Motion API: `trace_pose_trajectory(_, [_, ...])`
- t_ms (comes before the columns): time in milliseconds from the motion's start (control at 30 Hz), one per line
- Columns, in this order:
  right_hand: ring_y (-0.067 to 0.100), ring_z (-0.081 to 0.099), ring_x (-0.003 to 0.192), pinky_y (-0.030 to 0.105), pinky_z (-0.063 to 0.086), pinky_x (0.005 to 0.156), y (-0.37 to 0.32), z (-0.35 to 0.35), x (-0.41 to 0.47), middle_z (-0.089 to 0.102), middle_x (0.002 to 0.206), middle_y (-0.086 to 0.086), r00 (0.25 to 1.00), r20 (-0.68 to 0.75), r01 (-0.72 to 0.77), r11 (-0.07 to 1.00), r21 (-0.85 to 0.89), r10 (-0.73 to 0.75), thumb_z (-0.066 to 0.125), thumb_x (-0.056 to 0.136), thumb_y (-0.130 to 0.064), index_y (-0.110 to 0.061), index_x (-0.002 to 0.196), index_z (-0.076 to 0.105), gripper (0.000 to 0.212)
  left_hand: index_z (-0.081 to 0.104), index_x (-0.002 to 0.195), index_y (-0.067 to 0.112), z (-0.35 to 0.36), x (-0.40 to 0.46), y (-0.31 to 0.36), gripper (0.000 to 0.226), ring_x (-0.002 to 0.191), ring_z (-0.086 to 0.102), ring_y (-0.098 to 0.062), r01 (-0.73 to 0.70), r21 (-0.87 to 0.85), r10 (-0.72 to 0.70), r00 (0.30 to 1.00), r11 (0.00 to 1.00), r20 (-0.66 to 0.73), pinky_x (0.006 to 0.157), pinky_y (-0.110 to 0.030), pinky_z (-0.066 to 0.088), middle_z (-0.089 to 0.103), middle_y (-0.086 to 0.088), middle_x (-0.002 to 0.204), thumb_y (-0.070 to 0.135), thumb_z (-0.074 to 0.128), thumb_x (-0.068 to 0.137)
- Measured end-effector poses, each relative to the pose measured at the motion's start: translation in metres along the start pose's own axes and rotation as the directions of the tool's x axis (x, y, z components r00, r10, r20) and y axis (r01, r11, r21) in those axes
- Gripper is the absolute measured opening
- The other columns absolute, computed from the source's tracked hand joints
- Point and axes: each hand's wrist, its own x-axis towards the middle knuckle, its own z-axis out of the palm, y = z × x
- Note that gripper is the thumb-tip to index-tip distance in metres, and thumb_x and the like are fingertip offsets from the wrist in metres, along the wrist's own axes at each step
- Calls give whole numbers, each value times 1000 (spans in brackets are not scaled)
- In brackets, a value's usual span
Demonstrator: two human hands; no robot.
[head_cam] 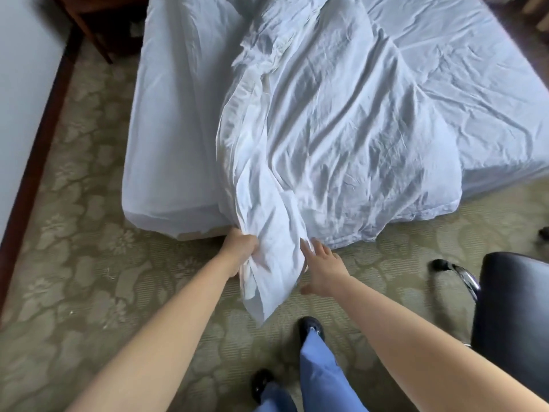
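One bed (178,129) fills the upper half of the view, its near corner pointing toward the person. Patterned carpet (89,263) lies open along the bed's left side and in front of its foot. One loose white sheet (341,138) lies crumpled across the bed, spills over that near corner and hangs down to the carpet. Its lower edge trails along the foot of the bed.

One black chair (511,316) stands right of the bed's foot, narrowing the room on that side. One dark wooden nightstand (98,19) sits off the bed's far left edge.

Both arms stretch forward to the bed's near corner. The left hand (239,251) is clenched round a bunched fold of the sheet just below the corner. The right hand (325,267) is released, fingers spread, with its fingertips at the hanging fold's right edge. Two dark shoes (310,325) stand on the carpet in front of the bed.
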Motion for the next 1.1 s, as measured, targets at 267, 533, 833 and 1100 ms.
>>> trace_pose_trajectory(267, [20,-10,147,33,0,119,-34,15,-36,-24,157,2,934,-357,39,998,51,-18,56,85,-6,-28,147,-24,104,61,77,-2,-7,-50,-22,32,51,61,-17,-5,-300,34,995,954,90,49,-20,48,62,-7,55,-13,32,84])
trace_pose_trajectory(533, [34,55,103,37,39,70,-47,-72,-94,62,104,12,646,-756,36,984,174,110,54,82,-15,-12,112,52,30,59,93,2,-52,-91,23,24,65,57,-26,-159,-300,184,981,941,56,55,-29,48,59,-15,82,-4,37,87])
trace_pose_trajectory(833, [41,59,90,38,39,65,-41,-115,-179,56,104,17,593,-800,-51,989,-142,-85,53,82,-9,-7,107,54,25,54,117,6,-56,-128,29,34,97,64,-30,-360,-135,363,932,923,4,83,-40,56,64,-15,110,11,44,85])
trace_pose_trajectory(1100, [36,58,100,37,41,66,-60,-35,-159,53,112,15,796,-601,-17,990,-142,-72,47,86,-10,-11,117,48,31,44,123,10,-76,-115,-51,32,97,57,-29,-211,82,218,973,974,-82,81,-36,51,56,-13,113,15,48,92])
